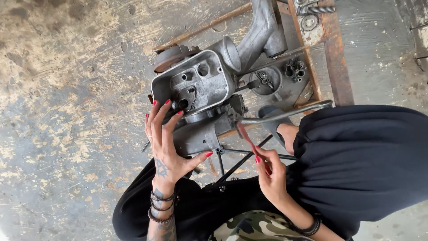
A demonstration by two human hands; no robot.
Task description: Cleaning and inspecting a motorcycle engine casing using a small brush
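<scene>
A grey metal engine block (200, 96) rests on a rusty steel frame (332, 58), its open casing (192, 82) facing up. My left hand (165, 143), fingers spread, presses flat against the lower side of the engine near the casing's rim. My right hand (269, 172) pinches a thin reddish tool (246, 136) whose tip points at the engine's lower right side, beside a bent grey metal bar (285, 115).
The floor (71, 102) is worn, scratched concrete. A spring and a small gear (312, 13) lie on the frame at the top. My dark trouser legs (365, 160) fill the lower right. Thin black rods (243, 158) cross under the engine.
</scene>
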